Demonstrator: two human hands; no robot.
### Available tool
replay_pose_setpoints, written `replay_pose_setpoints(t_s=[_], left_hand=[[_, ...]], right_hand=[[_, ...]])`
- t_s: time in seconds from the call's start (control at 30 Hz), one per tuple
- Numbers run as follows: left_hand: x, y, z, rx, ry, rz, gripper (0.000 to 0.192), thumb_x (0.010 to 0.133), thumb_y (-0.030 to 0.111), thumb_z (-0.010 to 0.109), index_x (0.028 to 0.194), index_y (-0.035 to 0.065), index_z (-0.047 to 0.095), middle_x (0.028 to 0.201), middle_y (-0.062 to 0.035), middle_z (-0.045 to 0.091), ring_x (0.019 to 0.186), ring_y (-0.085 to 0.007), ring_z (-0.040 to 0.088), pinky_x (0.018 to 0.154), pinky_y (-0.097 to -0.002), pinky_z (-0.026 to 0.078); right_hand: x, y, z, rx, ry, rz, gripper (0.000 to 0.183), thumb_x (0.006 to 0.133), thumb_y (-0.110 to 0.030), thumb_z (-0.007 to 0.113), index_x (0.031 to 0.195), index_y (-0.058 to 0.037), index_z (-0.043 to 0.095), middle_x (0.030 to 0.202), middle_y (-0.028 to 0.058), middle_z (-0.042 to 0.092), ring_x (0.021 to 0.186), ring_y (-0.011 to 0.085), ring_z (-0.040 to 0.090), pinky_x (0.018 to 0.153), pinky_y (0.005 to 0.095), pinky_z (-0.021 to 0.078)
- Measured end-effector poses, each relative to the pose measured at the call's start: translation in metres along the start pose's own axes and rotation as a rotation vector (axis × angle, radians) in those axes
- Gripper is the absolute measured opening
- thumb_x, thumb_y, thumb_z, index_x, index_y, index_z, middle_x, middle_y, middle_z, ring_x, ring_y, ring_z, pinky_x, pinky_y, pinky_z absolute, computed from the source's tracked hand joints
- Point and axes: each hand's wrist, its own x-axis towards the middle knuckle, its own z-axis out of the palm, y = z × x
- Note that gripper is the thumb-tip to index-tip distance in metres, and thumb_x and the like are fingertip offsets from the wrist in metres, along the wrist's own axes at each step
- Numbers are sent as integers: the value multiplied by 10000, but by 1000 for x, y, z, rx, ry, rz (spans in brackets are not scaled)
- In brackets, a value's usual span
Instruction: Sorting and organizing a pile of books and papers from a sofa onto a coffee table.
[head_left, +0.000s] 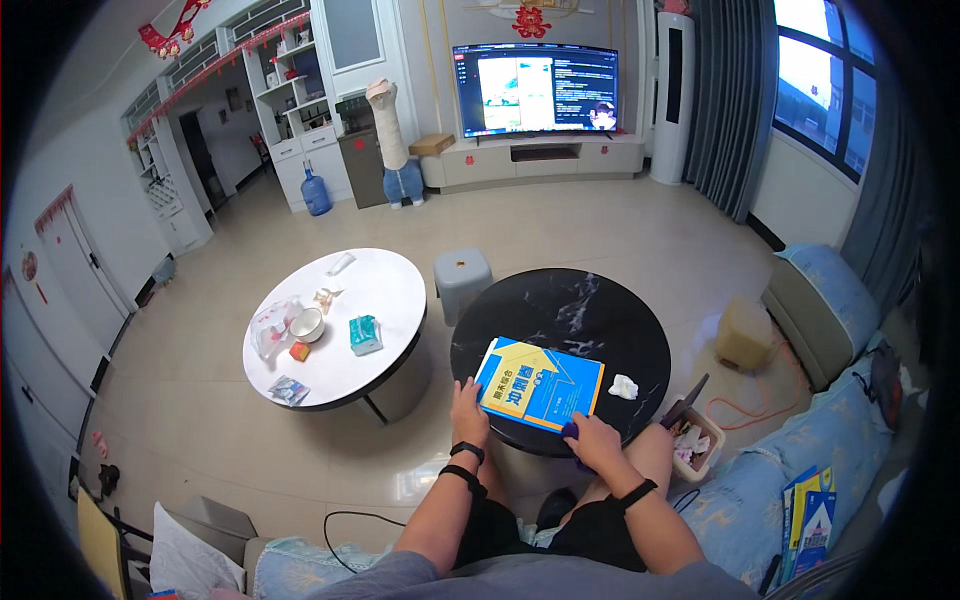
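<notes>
A blue and yellow workbook (538, 382), with printed writing on its cover, lies flat near the front edge of a round black marble-patterned table (555, 307). At the book's left edge is my left hand (469, 415), its fingers touching the side. My right hand (594, 441) holds a small dark purple object, perhaps a cloth, by the book's lower right corner; most of it is hidden by the hand. A crumpled white tissue (623, 387) rests on the black table to the right of the book.
A round white table (337, 262) at the left holds a bowl (307, 325), a tissue pack (365, 334) and a plastic bag. A grey stool (461, 277) stands between the tables. Beside my right knee is a waste bin (697, 465); more books (810, 517) lie on the sofa.
</notes>
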Motion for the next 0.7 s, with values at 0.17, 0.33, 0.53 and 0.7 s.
replay_pose_setpoints(t_s=[0.17, 0.33, 0.53, 0.7], left_hand=[[-12, 71, -28, 395, 152, 126, 336, 923, 73, 562, 1240, -39, 577, 1225, -258, 633, 1221, -399, 561, 1025, -481, 456], [-69, 87, 2, 196, -46, 319, 275, 917, 99, 631, 1175, 2, 626, 1198, -187, 613, 1171, -374, 581, 1023, -536, 444], [-78, 70, 10, 145, 2, 357, 319, 905, 78, 645, 1205, -29, 639, 1263, -207, 593, 1271, -387, 540, 1100, -561, 389], [-80, 67, 9, 120, 1, 346, 343, 889, 81, 654, 1216, -21, 640, 1285, -204, 600, 1300, -373, 529, 1113, -545, 379]], right_hand=[[-1, 6, -11, 1, -52, -14, 423, 860, -314, 758, 1190, -119, 580, 1049, 171, 670, 955, 383, 694, 795, 487, 563], [10, 2, -16, -90, -143, 0, 435, 827, -332, 774, 1155, -103, 601, 1052, 174, 706, 990, 393, 686, 838, 487, 559], [47, 0, -19, -181, -332, -71, 451, 827, -338, 757, 1179, -95, 613, 1108, 183, 707, 1031, 377, 682, 877, 481, 549], [85, -19, 0, -31, -266, -175, 456, 845, -348, 744, 1176, -70, 600, 1117, 192, 701, 1061, 378, 671, 895, 489, 534]])
